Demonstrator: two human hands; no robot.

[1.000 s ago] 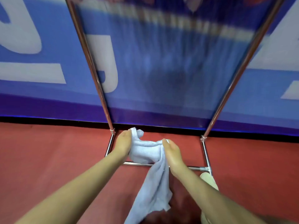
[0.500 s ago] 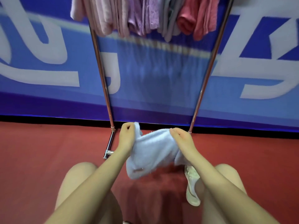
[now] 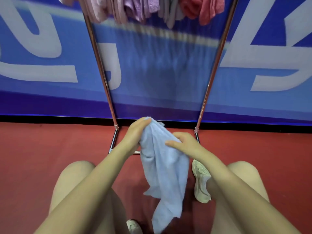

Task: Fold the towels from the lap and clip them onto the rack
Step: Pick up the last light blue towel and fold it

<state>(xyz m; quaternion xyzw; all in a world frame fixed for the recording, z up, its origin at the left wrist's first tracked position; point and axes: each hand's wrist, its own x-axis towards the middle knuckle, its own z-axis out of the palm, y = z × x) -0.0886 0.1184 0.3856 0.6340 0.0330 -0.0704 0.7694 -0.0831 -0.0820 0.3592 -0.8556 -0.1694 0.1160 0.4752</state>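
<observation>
We hold a light blue towel (image 3: 164, 166) out in front of us, above the red floor (image 3: 42, 157) and between our bare knees. Our left hand (image 3: 135, 132) grips the towel's top end, fingers curled over the bunched cloth at its highest point. Our right hand (image 3: 184, 143) sits slightly lower and to the right, its fingers laid across the front of the towel and its thumb out of sight behind the cloth, so it appears to pinch a fold there. From the two hands the towel hangs down in loose folds, narrowing to a ragged tail that ends near the bottom edge of the view, clear of our lap.

Straight ahead stands the metal rack (image 3: 99, 65): two shiny uprights lean inward toward the top, and its base bars rest on the floor just beyond our hands. Along the top of the rack hang several towels (image 3: 152, 9) in pink, lilac, grey and coral red, packed side by side. Behind the rack runs a blue banner (image 3: 33, 48) with big white lettering.

A pale sneaker (image 3: 200, 181) shows on the floor just right of the hanging towel, under our right forearm, and the toe of another shoe (image 3: 133, 226) peeks in at the bottom, left of the towel's tail.
</observation>
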